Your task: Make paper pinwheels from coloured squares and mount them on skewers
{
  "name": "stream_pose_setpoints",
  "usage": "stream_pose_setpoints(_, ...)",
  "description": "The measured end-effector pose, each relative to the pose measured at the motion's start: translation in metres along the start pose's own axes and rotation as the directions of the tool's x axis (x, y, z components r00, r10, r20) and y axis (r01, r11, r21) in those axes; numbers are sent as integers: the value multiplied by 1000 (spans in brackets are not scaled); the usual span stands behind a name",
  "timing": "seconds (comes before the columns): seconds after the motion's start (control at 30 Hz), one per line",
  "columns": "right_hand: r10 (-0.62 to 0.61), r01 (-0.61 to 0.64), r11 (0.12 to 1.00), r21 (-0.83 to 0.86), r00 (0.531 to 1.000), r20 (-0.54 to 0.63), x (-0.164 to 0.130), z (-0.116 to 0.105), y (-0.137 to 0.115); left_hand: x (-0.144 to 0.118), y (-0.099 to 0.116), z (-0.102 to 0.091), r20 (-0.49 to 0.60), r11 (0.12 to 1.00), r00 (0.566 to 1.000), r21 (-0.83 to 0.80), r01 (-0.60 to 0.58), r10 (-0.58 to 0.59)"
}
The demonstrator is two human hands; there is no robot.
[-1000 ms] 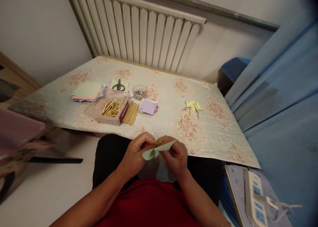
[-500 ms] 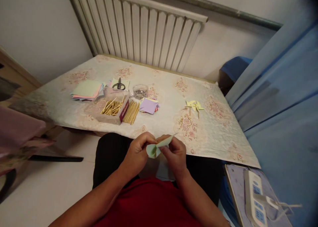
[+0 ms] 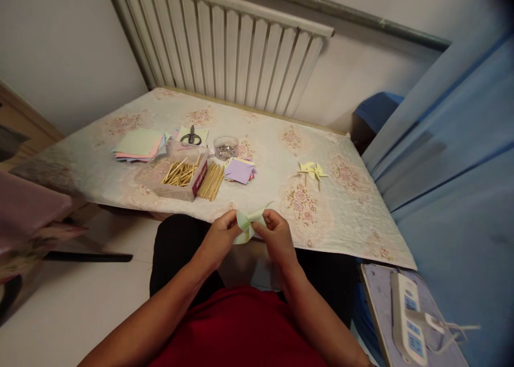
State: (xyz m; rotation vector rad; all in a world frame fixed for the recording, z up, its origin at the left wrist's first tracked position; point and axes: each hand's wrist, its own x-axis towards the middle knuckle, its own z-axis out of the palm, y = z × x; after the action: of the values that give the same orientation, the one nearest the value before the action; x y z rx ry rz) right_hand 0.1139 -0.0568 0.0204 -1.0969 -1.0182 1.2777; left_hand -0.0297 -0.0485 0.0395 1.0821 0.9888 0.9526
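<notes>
- The pale green paper piece (image 3: 247, 223) is pinched between both hands just over the near edge of the table (image 3: 353, 217), above the person's lap. It is folded and partly curled, so its exact shape is hard to read.
- The left hand (image 3: 219, 238) is closed on the paper's left part, thumb and fingertips meeting at it.
- The right hand (image 3: 275, 236) is closed on the right part, fingers curled inward; 1 pointed flap sticks up and to the right past its fingers.
- Judged from the finished yellow pinwheels (image 3: 313, 171) lying further out on the table, the step in hand looks like gathering the paper's corners to the centre. I cannot tell whether a stick or pin is already in it.
- The next move likely calls for holding the gathered corners firmly with 1 hand, so the other is free to reach for a fastening.
- The paper's long axis runs roughly left to right between the 2 hands, tilted up at the right end, its free tip pointing toward the far right of the table.
- Further out lie a box of wooden sticks (image 3: 182, 175), a loose bundle of sticks (image 3: 212, 181) just beside it, a small stack of purple squares (image 3: 240, 170), a clear cup (image 3: 226, 147) with small shiny bits, scissors (image 3: 191, 138) and a stack of coloured paper (image 3: 138, 144).
</notes>
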Motion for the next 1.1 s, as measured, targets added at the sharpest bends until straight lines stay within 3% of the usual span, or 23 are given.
stream_pose_setpoints(0.23,39,-39,999,23,999,-6,1,3,3,1,-2,-2,-17,998,998,-5,68,-68)
stream_pose_setpoints(0.63,82,-82,997,1,996,14,0,-1,8,1,-8,0,-59,996,997,69,57,-53)
stream_pose_setpoints(0.83,69,-69,998,-4,998,1,0,0,8,0,-15,4,-73,998,996,9,60,-60)
stream_pose_setpoints(0.97,79,-78,996,37,997,-25,6,-3,11,5,-17,4,-19,998,998,-17,60,-60)
stream_pose_setpoints(1.1,107,-103,993,64,992,-64,14,-15,15,6,-24,-4,88,984,982,67,163,-168)
